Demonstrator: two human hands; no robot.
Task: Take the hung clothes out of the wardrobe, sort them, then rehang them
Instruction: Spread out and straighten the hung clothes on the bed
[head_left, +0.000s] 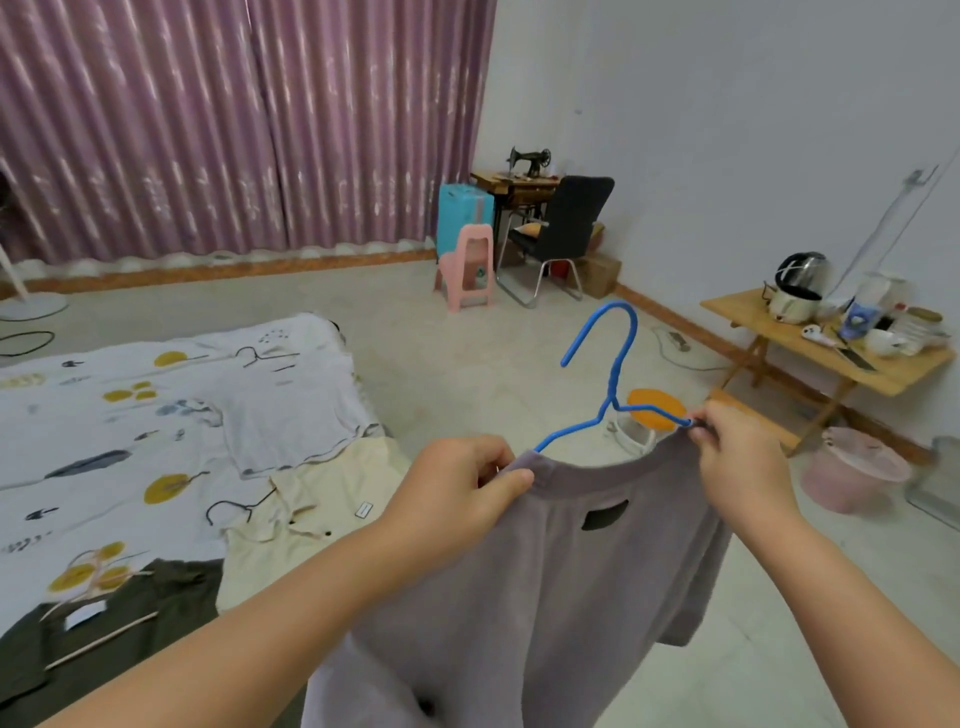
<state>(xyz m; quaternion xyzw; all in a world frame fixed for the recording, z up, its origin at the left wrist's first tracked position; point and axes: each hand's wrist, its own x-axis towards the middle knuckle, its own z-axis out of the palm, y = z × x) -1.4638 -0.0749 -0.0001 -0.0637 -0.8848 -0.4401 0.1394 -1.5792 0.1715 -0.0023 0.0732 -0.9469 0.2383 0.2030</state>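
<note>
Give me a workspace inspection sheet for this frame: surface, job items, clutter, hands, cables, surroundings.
Surface: bed with patterned white sheet.
Job's things: mauve T-shirt held up, blue hanger partly in its neckline; white T-shirt, cream shirt and dark green garment lie on the bed with hangers.
Clutter: side table loaded with kettle, cups and small items.
Hands: left hand grips the collar; right hand pinches the collar at the hanger's end.
Cables: power strip and cord on the floor; black cord at far left.
Surroundings: purple curtains, pink stool, black chair, sewing machine.
</note>
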